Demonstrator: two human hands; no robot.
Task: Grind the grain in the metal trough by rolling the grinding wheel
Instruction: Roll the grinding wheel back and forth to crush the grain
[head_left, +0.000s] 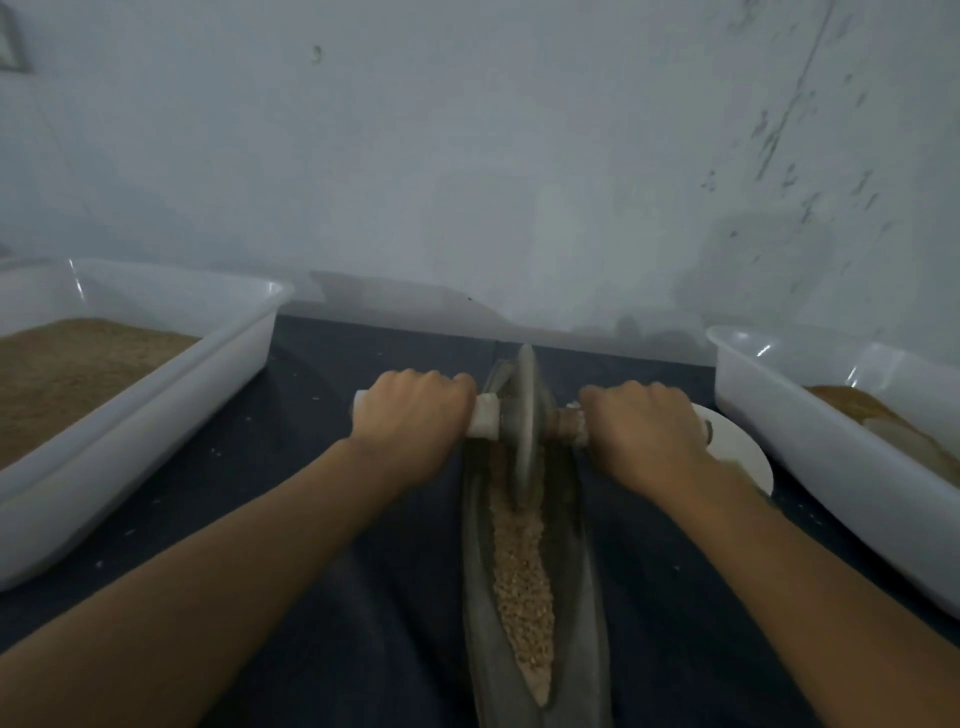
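A long narrow metal trough (587, 587) lies on the dark cloth, running away from me toward the wall. Brown grain (522, 571) fills its groove. The grey grinding wheel (524, 421) stands upright in the far part of the trough, on a crosswise handle. My left hand (410, 421) grips the white left end of the handle. My right hand (644, 431) grips the right end, which is mostly hidden under my fingers. Both arms are stretched forward.
A white plastic tub (156, 415) with brown grain stands at the left. Another white tub (831, 467) with brown material stands at the right. A white plate (743, 452) lies beside my right hand. The wall is close behind the trough.
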